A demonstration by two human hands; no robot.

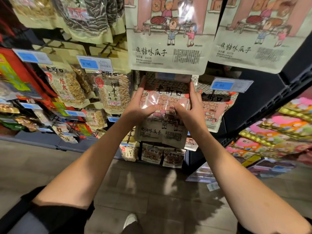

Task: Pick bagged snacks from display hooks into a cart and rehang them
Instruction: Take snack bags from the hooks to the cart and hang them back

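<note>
"焦糖味瓜子", "400" on top bag [166, 34]; "9.90" on blue price tag [231, 85]; "老街口" on held bag [166, 114]

Single head-worn wide-angle view, aimed forward and down along both outstretched forearms, display rack [87, 46] of hanging bags seen close at arm's reach, floor [143, 188] and one shoe [130, 220] caught at bottom edge

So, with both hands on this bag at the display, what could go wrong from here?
1. The left hand and right hand grip the glossy cream seed bag with pink cartoon print near its top; its hanging hole is hidden, so it may miss the hook.
2. The big cream caramel-seed bag hangs just above and may get knocked.
3. The neighbouring cream bag sits close by the right hand and could be dislodged.
</note>
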